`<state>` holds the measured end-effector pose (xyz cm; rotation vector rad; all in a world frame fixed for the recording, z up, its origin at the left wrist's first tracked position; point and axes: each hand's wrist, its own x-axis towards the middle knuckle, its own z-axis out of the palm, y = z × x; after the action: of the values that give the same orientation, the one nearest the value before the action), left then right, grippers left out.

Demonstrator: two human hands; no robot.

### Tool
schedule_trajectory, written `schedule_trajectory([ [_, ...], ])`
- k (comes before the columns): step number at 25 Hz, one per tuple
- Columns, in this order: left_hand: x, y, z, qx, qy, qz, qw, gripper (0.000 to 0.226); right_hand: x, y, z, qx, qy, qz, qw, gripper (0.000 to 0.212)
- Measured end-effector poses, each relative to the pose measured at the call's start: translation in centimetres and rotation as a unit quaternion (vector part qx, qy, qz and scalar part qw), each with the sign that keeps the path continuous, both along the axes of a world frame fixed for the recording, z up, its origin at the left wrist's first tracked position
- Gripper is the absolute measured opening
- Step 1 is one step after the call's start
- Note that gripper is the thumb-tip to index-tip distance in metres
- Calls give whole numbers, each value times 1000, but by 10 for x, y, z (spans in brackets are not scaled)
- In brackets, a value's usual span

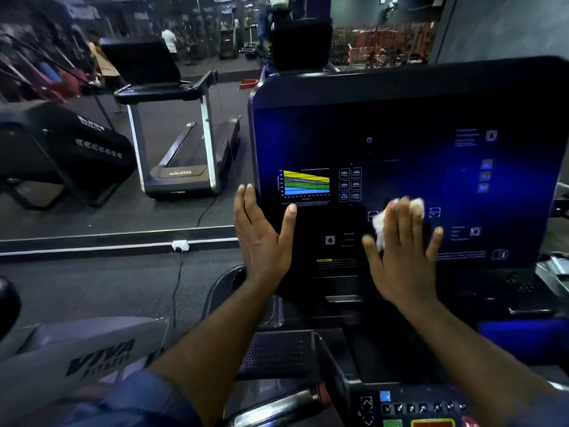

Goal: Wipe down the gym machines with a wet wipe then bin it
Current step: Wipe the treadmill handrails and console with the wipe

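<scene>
Subject machine: a treadmill console (400, 134), dark glossy panel, upright and facing the person, filling the right half of the scene. A coloured striped chart (306, 184) sits at its left part, with small icon squares just to the right of it.

Left hand (261, 238): set at the left edge of the console. Grip spread, fingers straight and close together pointing up along the edge, thumb lying on the panel face just below the chart. It holds nothing.

Right hand (403, 257): laid flat on the lower middle of the panel. Grip spread, fingers straight and fanned, pressing the wet wipe (379, 226) against the console. The wipe is white and crumpled, showing to the left of the fingers and past the fingertips; the rest is hidden under the hand.

Near edge: a control strip (415, 408) with small buttons, plus green and red keys, lies below the right forearm. A blue sleeve (138, 402) covers the left upper arm.

Left side: a second treadmill (184, 143) stands far off. A white socket (180, 245) sits on the floor strip, with a dark cable (177, 288) running nearer from it.
</scene>
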<state>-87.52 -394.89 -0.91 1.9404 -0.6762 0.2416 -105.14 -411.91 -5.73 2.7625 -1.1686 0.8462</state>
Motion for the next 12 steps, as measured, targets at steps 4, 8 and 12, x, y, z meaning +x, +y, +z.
schedule_trajectory([
  [4, -7, -10, -1, 128, -237, -2, 963, 77, 46, 28, 36, 7, -19, 77, 997, 78],
  [8, -14, -18, -8, 197, -314, -54, 927, 70, -33, 24, -45, -37, 78, 109, 990, 74],
  [12, -21, -21, -11, 252, -342, -83, 901, 72, -51, -41, -15, 170, -90, -100, 976, 85],
])
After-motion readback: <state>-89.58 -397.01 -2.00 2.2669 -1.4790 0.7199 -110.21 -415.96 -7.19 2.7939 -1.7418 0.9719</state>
